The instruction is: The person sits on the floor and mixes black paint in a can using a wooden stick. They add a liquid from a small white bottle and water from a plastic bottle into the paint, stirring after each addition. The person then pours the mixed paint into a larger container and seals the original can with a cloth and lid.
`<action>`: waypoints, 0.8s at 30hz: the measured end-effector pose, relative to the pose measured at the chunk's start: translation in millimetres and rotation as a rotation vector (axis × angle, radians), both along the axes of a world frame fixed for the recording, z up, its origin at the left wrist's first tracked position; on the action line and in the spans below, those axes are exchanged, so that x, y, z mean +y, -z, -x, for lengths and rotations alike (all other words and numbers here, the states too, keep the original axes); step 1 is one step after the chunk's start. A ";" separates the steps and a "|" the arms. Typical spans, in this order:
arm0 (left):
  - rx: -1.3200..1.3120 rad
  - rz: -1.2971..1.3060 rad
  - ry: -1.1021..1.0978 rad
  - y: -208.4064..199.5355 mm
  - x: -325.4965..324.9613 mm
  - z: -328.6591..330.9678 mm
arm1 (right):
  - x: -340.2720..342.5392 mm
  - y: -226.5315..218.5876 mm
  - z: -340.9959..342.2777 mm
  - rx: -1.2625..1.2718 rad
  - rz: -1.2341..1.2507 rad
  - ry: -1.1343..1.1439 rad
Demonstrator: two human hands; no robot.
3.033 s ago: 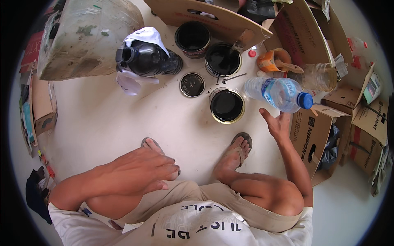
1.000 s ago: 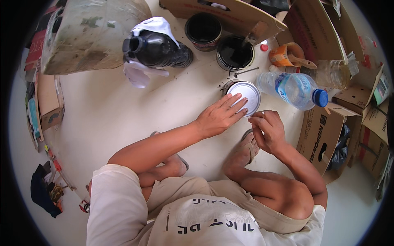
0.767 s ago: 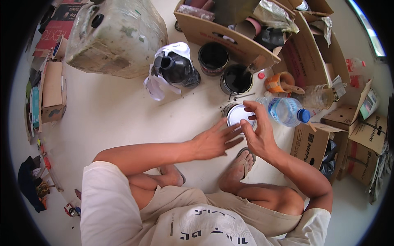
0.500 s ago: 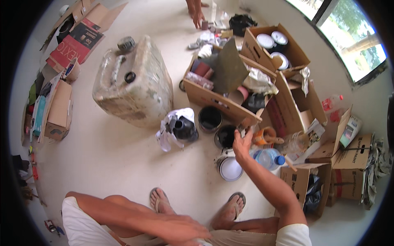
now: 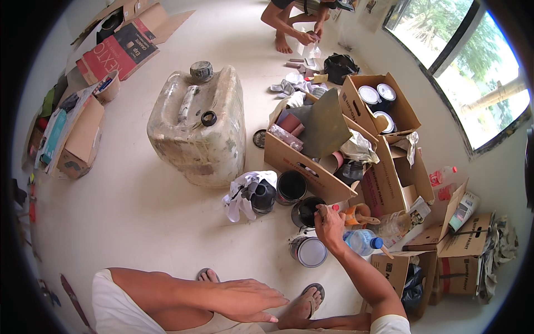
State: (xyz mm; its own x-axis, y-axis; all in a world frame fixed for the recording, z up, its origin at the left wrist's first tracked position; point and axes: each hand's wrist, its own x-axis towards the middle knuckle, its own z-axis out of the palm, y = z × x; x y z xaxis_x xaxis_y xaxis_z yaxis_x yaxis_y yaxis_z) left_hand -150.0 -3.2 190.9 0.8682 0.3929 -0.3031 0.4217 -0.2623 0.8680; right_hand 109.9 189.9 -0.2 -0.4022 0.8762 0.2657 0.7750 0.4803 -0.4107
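My right hand [image 5: 330, 226] reaches forward to the rim of an open can of dark paint [image 5: 305, 215]. Its fingers are drawn together at the can's right side; what they hold, if anything, is too small to make out. My left hand [image 5: 251, 299] rests palm down over my lap, fingers stretched out and holding nothing. Just behind the can stands another open can with dark contents [image 5: 291, 187]. A closed can with a pale lid [image 5: 311, 252] is nearer to me. Beside my right wrist lie a clear bottle with a blue cap [image 5: 360, 241] and an orange container [image 5: 356, 214].
A large stained jerrycan [image 5: 200, 133] stands left of centre, near a black container wrapped in white cloth [image 5: 261, 196]. Cardboard boxes [image 5: 308, 175] with paint cans and sandpaper line the right. At the back, another person [image 5: 295, 25] crouches, handling something small. A pale bucket [image 5: 107, 89] stands far left.
The view has shifted, bringing more of the other person into sight. My right hand's fingers have drawn together at the can's rim. My left hand stays over my lap, its fingers now plainly visible.
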 end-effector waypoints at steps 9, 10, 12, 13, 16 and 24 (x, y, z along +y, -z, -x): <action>-0.139 0.129 0.014 -8.6 0.6 6.5 | -2.9 1.1 9.8 0.226 0.249 0.026; -0.131 0.160 0.036 -10.4 1.6 8.4 | -4.2 -2.3 8.7 0.134 0.195 -0.015; -0.170 0.122 0.004 -10.7 -2.5 13.8 | -2.3 -6.5 7.2 0.002 0.139 -0.021; -0.189 0.103 -0.014 -9.9 -4.6 16.0 | 0.7 -6.4 5.5 -0.041 0.135 0.013; -0.224 0.039 -0.047 -7.9 -7.7 18.5 | 8.8 -3.3 5.4 -0.021 0.086 0.095; -0.195 0.126 -0.031 -17.1 0.6 27.6 | 0.2 3.1 25.0 0.082 0.109 0.018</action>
